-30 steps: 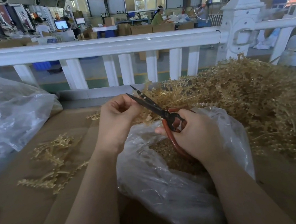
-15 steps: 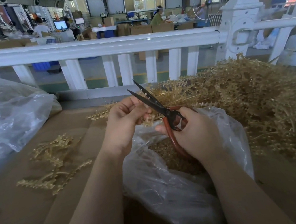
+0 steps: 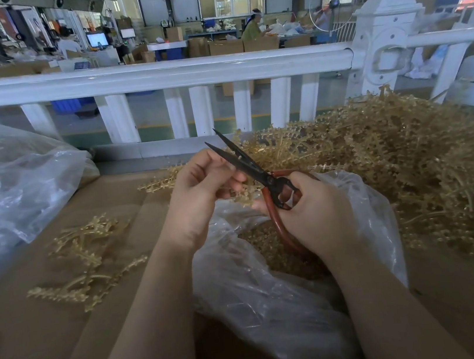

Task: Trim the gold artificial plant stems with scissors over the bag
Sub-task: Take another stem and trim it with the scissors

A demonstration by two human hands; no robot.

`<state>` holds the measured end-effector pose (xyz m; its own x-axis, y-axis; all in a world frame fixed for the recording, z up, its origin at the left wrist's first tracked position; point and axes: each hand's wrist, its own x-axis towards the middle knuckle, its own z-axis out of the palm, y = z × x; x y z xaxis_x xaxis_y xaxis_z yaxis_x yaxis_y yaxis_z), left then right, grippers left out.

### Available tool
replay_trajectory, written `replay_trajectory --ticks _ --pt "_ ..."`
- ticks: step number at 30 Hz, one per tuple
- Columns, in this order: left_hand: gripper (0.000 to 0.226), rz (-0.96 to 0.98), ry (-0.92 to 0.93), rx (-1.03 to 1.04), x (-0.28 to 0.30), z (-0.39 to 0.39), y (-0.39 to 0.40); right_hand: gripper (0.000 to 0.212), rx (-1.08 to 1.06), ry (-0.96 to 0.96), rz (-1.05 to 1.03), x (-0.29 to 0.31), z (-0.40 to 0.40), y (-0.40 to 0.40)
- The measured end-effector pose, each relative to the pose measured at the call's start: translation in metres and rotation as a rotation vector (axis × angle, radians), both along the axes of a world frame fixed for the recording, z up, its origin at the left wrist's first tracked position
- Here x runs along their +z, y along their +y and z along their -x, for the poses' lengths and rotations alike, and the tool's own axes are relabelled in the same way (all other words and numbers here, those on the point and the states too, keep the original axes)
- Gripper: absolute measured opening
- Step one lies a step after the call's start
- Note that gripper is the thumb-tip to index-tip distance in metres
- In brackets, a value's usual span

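Note:
My right hand (image 3: 311, 214) grips the red-handled scissors (image 3: 246, 165); their dark blades are parted and point up and to the left. My left hand (image 3: 201, 194) pinches a gold plant stem (image 3: 242, 194) just below the blades, with more of the stem sticking out to its left. Both hands hover over the open clear plastic bag (image 3: 262, 292), which holds gold trimmings. A large heap of gold stems (image 3: 412, 168) fills the right side of the table.
Several cut gold sprigs (image 3: 84, 257) lie on the brown cardboard surface (image 3: 33, 348) at the left. A second, bigger clear bag (image 3: 5, 183) lies at the far left. A white railing (image 3: 153, 78) runs behind the table.
The scissors have tilted a little more upright and their blades have parted wider. My left hand has turned the stem, so more of it shows under the blades.

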<state>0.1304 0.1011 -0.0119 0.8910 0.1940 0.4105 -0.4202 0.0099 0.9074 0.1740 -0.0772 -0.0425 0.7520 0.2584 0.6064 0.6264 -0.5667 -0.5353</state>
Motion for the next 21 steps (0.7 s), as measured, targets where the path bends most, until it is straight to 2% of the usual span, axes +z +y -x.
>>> replay_trajectory --ticks 14,19,21 --pt "0.012 -0.071 -0.064 0.072 -0.0005 0.0003 0.0005 0.045 -0.022 -0.073 0.039 0.0011 0.0005 -0.0007" --pt "0.014 -0.082 -0.073 0.084 -0.0004 0.0004 -0.0008 0.066 -0.062 -0.074 0.072 -0.0014 -0.002 -0.0002" --pt "0.017 -0.093 -0.072 0.091 -0.0003 0.0001 -0.0009 0.065 -0.068 -0.093 0.078 -0.0011 -0.0018 -0.0007"
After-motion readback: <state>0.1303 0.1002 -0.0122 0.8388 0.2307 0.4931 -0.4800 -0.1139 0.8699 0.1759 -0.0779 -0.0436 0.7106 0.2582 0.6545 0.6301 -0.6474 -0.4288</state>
